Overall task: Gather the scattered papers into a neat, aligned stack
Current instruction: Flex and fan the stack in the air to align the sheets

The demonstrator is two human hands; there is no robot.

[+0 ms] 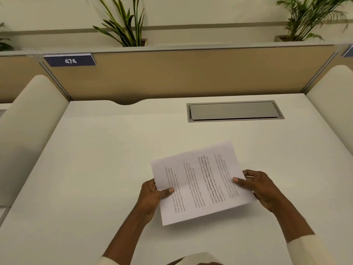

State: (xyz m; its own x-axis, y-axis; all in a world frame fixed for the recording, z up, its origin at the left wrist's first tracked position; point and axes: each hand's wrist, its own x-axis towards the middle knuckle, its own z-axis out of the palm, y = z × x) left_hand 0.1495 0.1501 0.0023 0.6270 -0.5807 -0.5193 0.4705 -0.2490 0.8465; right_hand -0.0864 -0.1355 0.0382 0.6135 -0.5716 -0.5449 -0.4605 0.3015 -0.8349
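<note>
A stack of white printed papers [200, 184] is held a little above the white desk [95, 169], turned sideways so the text lines run up and down. My left hand [152, 196] grips its left edge, thumb on top. My right hand [261, 188] grips its right edge, thumb pressing on the top sheet. The sheets look lined up; I cannot tell how many there are. No loose sheets lie elsewhere on the desk.
A grey cable hatch [234, 111] is set into the desk at the back right. A tan partition [191, 73] with a "474" label [70, 61] closes the far side. White curved dividers [28, 121] flank the desk. Plants [126, 22] stand behind.
</note>
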